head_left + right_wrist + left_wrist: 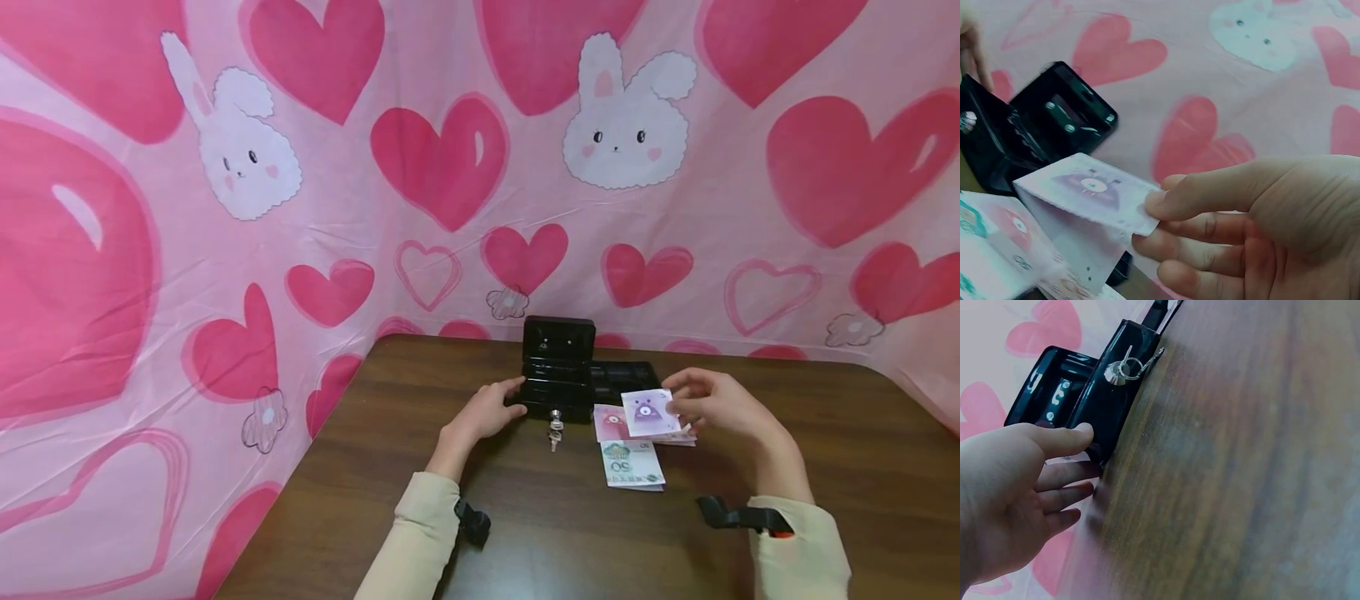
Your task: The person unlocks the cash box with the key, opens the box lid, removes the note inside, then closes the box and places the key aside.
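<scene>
A small black cash box (558, 367) stands open on the brown table (570, 542), lid upright, with a key (556, 422) hanging from its front lock. My left hand (508, 400) rests against the box's left front corner with nearly straight fingers; in the left wrist view the thumb of this hand (1082, 465) lies on the box (1082, 394) near the key (1125, 365). My right hand (677, 408) pinches a purple-and-white note (649, 412) just right of the box. The right wrist view shows the note (1091, 187) held between thumb and fingers (1166, 203).
A pink note (609, 423) and a green 50 note (632, 464) lie on the table in front of the box. A black tray (626, 375) sits behind the notes. Pink heart-and-bunny cloth (420, 167) walls the table's back and sides.
</scene>
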Action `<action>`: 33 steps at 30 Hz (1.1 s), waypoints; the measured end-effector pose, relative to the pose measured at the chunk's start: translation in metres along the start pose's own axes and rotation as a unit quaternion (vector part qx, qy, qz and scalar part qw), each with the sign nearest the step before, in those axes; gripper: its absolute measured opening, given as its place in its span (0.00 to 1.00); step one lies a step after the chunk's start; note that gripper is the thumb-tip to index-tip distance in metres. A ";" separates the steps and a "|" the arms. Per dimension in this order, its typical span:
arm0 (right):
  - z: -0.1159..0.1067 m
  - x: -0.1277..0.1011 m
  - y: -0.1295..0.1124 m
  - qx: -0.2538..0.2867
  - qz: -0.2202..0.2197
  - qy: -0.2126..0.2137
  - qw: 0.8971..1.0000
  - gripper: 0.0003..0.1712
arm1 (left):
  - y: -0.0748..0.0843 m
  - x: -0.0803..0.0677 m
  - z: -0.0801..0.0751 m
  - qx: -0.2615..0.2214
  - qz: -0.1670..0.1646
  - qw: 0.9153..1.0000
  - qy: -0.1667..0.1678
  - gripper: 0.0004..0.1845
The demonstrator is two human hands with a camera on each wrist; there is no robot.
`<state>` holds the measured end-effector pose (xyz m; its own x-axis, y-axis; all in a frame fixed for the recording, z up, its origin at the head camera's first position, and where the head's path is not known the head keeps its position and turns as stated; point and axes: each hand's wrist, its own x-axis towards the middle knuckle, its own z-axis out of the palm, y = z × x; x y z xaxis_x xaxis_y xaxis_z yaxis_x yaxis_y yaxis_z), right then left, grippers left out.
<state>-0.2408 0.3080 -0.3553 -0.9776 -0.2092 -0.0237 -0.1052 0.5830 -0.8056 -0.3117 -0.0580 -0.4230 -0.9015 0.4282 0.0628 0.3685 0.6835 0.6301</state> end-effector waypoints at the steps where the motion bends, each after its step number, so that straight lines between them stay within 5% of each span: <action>1: -0.003 -0.002 0.002 0.000 0.003 -0.002 1.000 0.24 | 0.000 0.000 0.000 0.001 0.000 1.000 0.000 0.30; 10: -0.019 -0.020 0.018 -0.005 0.055 -0.032 0.998 0.24 | -0.002 0.001 0.000 -0.002 -0.003 1.000 -0.002 0.30; 21: -0.009 -0.017 0.041 0.020 0.100 -0.083 0.991 0.20 | -0.003 0.001 -0.001 -0.001 -0.002 1.000 -0.001 0.30; 33: -0.007 -0.018 0.032 -0.072 0.145 -0.038 0.986 0.19 | -0.003 0.002 0.001 0.003 0.007 1.000 0.005 0.30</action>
<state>-0.2282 0.3355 -0.3764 -0.9544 -0.0735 -0.2892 0.1457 0.7311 -0.6666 -0.3143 -0.0590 -0.4255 -0.8983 0.4323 0.0790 0.3828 0.6814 0.6239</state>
